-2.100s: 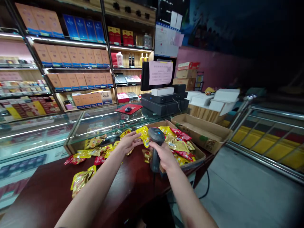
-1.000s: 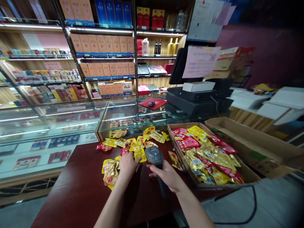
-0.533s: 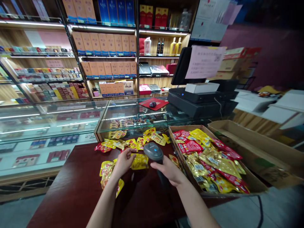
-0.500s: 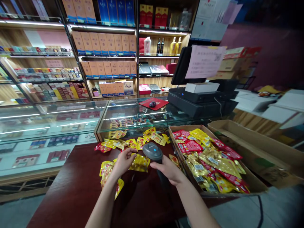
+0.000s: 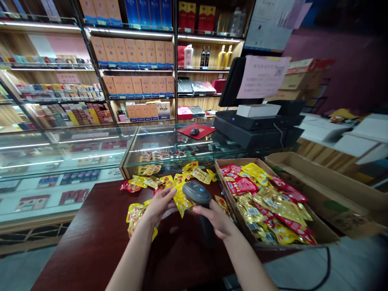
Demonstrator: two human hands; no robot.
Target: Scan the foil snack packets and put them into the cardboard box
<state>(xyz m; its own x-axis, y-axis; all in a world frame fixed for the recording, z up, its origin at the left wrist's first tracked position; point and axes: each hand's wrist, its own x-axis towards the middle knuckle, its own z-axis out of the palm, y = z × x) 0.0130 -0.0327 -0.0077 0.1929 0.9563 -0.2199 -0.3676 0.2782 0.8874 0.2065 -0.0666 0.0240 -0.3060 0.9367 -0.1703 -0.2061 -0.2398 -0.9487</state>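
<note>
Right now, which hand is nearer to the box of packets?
Right. The right hand grips the scanner, left of the box; the left hand is farther left, holding a packet.

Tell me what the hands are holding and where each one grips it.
The left hand holds a yellow packet by its left edge; the right hand holds a dark handheld scanner by its handle, below the head.

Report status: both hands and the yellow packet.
Left hand gripping shiny yellow foil packet. Right hand holding dark grey handheld scanner, its head overlapping packet in view. Loose packets behind; scanner hides packet's right part.
</note>
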